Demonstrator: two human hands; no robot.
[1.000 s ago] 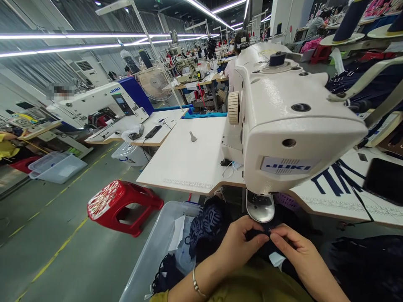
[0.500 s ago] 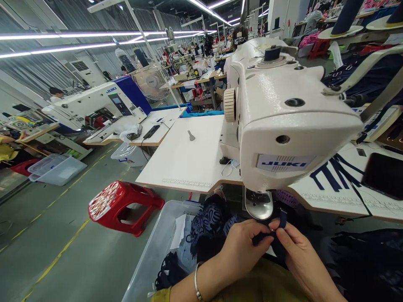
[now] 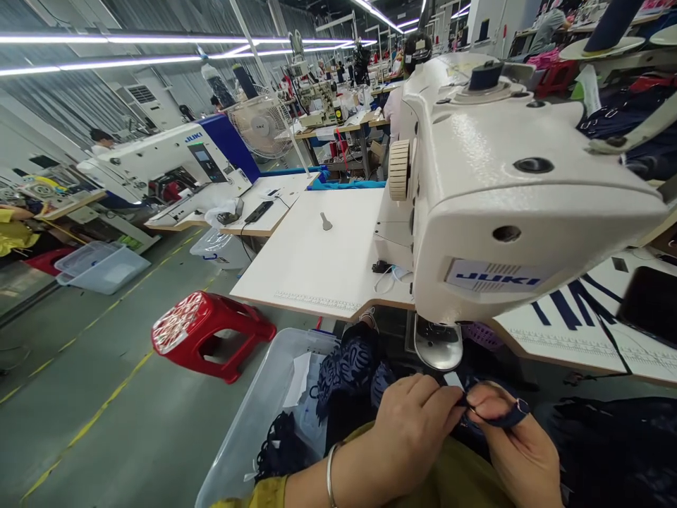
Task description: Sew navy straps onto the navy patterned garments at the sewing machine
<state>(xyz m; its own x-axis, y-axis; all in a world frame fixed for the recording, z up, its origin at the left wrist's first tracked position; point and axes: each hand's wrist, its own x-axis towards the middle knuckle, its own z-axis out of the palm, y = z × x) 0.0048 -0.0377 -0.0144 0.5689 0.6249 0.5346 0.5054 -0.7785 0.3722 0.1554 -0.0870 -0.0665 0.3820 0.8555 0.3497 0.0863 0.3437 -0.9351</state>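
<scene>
Below the head of a white JUKI sewing machine (image 3: 489, 219), my two hands meet over my lap. My left hand (image 3: 415, 427) is closed, its thumb and fingers pinching the dark navy strap close to my right fingertips. My right hand (image 3: 515, 444) grips the same navy strap (image 3: 505, 418), which curves over the index finger and shows a small ring at its end. A small white tag or strip (image 3: 453, 381) shows just behind the fingers. The rounded metal plate (image 3: 438, 349) of the machine is right above my hands. Exactly what lies between the fingertips is hidden.
A clear plastic bin (image 3: 238, 423) with dark lace garments (image 3: 349, 367) stands at my left. Beyond it is a red stool (image 3: 211, 335). On the right tabletop lie navy strap pieces (image 3: 568, 307) and a black phone (image 3: 650, 303). A small grey metal piece (image 3: 326, 222) lies on the left tabletop.
Both hands have turned and drawn closer together. The strap end that stood up above the right fingers now bends to the right over them. The view has shifted slightly left.
</scene>
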